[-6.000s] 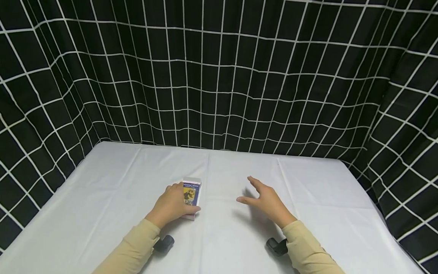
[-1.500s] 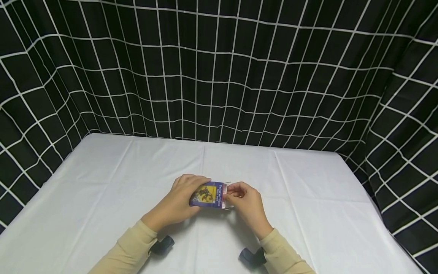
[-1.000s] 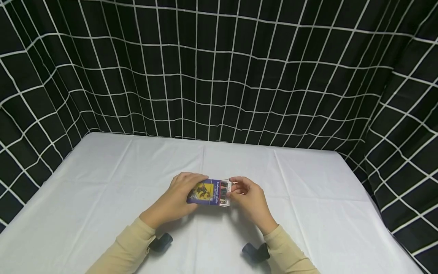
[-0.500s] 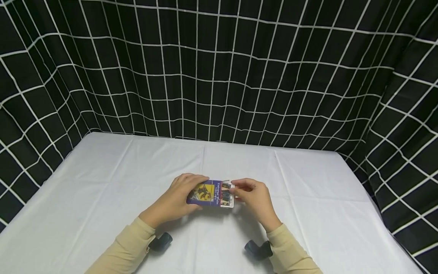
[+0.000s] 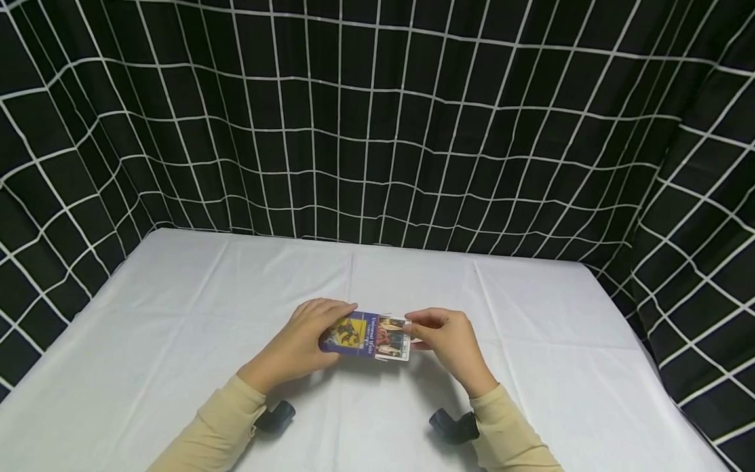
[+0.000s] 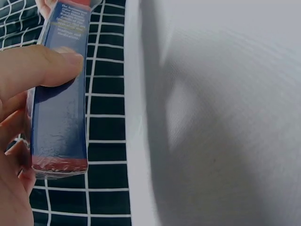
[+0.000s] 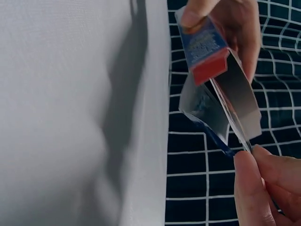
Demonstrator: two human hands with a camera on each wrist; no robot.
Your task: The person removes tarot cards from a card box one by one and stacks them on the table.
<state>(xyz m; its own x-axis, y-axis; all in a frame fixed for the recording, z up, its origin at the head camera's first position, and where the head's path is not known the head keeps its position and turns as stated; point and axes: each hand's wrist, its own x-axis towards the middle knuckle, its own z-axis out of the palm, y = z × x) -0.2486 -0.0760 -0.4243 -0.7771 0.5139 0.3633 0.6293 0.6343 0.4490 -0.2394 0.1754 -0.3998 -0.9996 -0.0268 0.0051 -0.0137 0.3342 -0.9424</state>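
The white bench (image 5: pixel 177 295) spreads wide on both sides, and its far edge, by the dark checked curtain (image 5: pixel 386 98), is well away from the left hand (image 5: pixel 303 339) and the right hand (image 5: pixel 453 344). Between them, up over the bench, is the blue box (image 5: pixel 350 333). The left hand grips it; the right hand pinches a picture card (image 5: pixel 392 339) poking out its open end.

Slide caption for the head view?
Above a white-covered table, the left hand grips a tarot box while the right hand pinches a picture card jutting from it.
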